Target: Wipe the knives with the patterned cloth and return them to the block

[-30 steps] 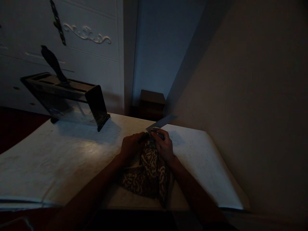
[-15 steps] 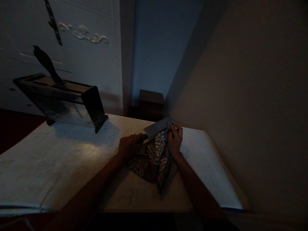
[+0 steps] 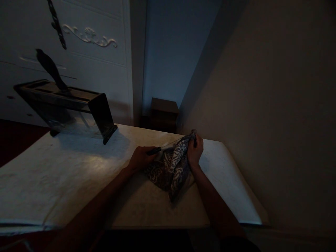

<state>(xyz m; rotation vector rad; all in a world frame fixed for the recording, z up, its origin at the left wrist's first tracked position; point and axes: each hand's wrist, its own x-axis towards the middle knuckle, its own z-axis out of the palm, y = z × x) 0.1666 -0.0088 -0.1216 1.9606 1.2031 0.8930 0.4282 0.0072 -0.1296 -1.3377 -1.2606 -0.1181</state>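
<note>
My left hand [image 3: 140, 158] is closed round the dark handle of a broad-bladed knife [image 3: 168, 146], whose blade now shows edge-on as a thin pale line. My right hand [image 3: 195, 150] pinches a brown and white patterned cloth [image 3: 172, 166] against the far end of the blade. The rest of the cloth hangs down in folds onto the white table [image 3: 78, 168] between my two hands.
A dark knife block [image 3: 68, 105] with one black handle [image 3: 49, 70] sticking up stands at the table's back left. A small brown box [image 3: 164, 110] sits behind the table by the wall. White cabinet doors fill the back left; a plain wall runs along the right.
My right hand has slid the cloth along the blade from near the handle to the tip. The blade has turned from flat-on to edge-on. My left hand has stayed in place.
</note>
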